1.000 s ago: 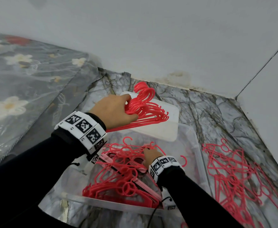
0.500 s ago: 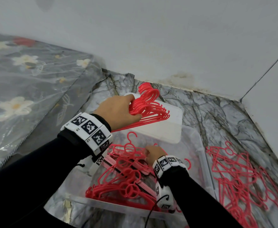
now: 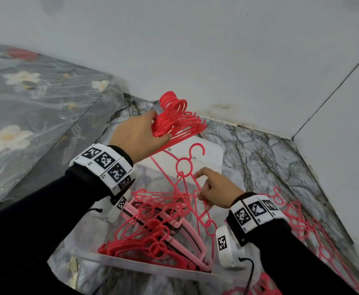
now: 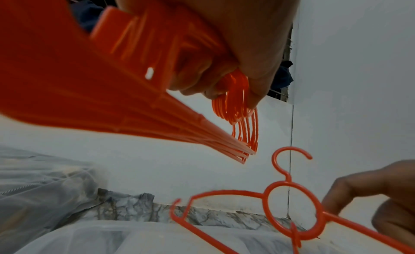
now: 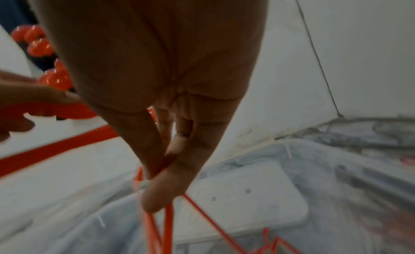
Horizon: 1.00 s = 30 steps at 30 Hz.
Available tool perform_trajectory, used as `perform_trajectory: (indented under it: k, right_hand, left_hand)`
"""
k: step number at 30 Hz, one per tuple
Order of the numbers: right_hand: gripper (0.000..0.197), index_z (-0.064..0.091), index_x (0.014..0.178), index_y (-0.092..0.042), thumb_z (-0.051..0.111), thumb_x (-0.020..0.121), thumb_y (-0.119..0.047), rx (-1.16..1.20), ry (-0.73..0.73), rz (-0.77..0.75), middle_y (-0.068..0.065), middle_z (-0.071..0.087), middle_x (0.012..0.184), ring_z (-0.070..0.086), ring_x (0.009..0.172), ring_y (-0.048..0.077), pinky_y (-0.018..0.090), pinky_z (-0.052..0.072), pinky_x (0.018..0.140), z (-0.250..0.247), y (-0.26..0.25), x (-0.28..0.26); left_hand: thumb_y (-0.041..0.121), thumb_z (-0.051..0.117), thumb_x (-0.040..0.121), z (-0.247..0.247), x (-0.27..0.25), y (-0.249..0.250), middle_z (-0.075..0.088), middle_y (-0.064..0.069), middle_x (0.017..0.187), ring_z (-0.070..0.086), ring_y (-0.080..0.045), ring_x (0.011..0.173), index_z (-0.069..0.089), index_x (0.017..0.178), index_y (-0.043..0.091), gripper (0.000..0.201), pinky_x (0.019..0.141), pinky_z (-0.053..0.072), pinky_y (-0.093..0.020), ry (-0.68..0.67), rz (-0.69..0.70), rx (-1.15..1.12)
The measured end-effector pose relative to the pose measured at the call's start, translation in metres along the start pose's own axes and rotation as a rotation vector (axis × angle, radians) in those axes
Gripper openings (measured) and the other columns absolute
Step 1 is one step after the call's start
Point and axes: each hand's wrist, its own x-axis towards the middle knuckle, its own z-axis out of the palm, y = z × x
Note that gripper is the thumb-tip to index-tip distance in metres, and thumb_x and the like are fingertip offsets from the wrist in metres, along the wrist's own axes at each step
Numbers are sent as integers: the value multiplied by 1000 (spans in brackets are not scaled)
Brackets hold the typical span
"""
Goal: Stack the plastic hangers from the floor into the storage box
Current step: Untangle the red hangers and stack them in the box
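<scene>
My left hand (image 3: 140,135) grips a thick bundle of red plastic hangers (image 3: 178,120) by their necks, held up above the far end of the clear storage box (image 3: 136,265); the same bundle of hangers (image 4: 125,84) fills the left wrist view. My right hand (image 3: 214,188) pinches the shoulder of a single red hanger (image 3: 185,167) and holds it upright over the box, hook up. This single hanger (image 4: 289,208) also shows low in the left wrist view. In the right wrist view my fingers (image 5: 161,195) pinch its thin bar. More red and pink hangers (image 3: 153,237) lie piled in the box.
The box's white lid (image 3: 206,154) lies just behind it. Several loose red hangers (image 3: 302,222) are spread on the marble-patterned floor (image 3: 259,158) to the right. A plastic-covered floral mattress (image 3: 25,107) lies to the left, and white walls (image 3: 217,50) close the corner.
My right hand has come up out of the box with a single hanger pinched in it. My left hand has lifted its bundle higher.
</scene>
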Motion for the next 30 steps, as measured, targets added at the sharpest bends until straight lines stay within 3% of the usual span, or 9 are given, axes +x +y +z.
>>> perform_trajectory:
  k: [2,5,8,13,16,19,23,27,30]
  right_hand:
    - [57,38,130,-26,59,87,5,225,-42,-4,13,62,66,62,58,24,45,59,70,-1,-2,-12]
    - [68,35,137,-28,59,85,10,646,-90,6,8,60,58,61,55,24,31,58,56,6,-9,-26]
    - [60,42,134,-19,57,85,12,925,-106,22,7,61,57,59,48,18,25,55,50,11,-18,-26]
    - [49,43,126,-9,60,84,10,1115,-141,10,10,66,62,60,46,15,23,53,47,9,-33,-27]
    - [24,48,108,-5,59,88,3,1223,-53,-9,11,66,67,63,49,17,25,55,49,10,-39,-22]
    - [3,53,95,-2,54,94,-5,1251,53,-56,10,67,67,65,52,17,25,56,51,8,-43,-17]
    - [8,55,84,-4,57,92,-4,1144,216,-142,9,61,67,61,48,12,21,54,50,2,-42,-13]
    - [12,56,80,-7,58,91,-2,995,452,-216,10,58,69,59,51,11,20,52,51,-5,-37,-9]
    - [16,54,76,-11,61,90,-5,749,597,-222,9,57,70,60,52,12,24,53,54,-7,-33,-7]
  left_hand:
    - [52,64,78,-2,-1,2,65,-1,86,62,-30,83,55,100,19,41,67,43,-33,27,-3,-15]
    - [53,65,76,-2,-2,4,61,2,80,61,-28,80,54,98,20,40,65,40,-31,19,-18,-43]
    - [55,64,77,0,-4,5,60,4,79,60,-26,78,53,96,20,41,64,37,-30,-21,-2,-55]
    - [56,65,77,3,-7,8,61,4,79,56,-21,72,56,94,21,40,63,36,-30,-50,33,-59]
    - [56,66,77,5,-7,8,61,4,80,55,-21,73,55,94,21,40,65,37,-30,-65,22,-67]
    - [60,65,76,5,-7,8,62,5,80,58,-21,75,55,92,22,42,66,41,-31,-80,22,-83]
    - [79,47,73,5,-6,10,57,7,68,55,-14,64,52,80,21,59,57,37,-31,-101,40,-114]
    - [83,34,72,3,-7,14,53,4,60,51,-11,56,50,74,21,65,50,30,-30,-92,58,-136]
    - [84,30,72,1,-8,14,53,5,59,50,-9,55,50,74,22,65,49,28,-29,-90,81,-140]
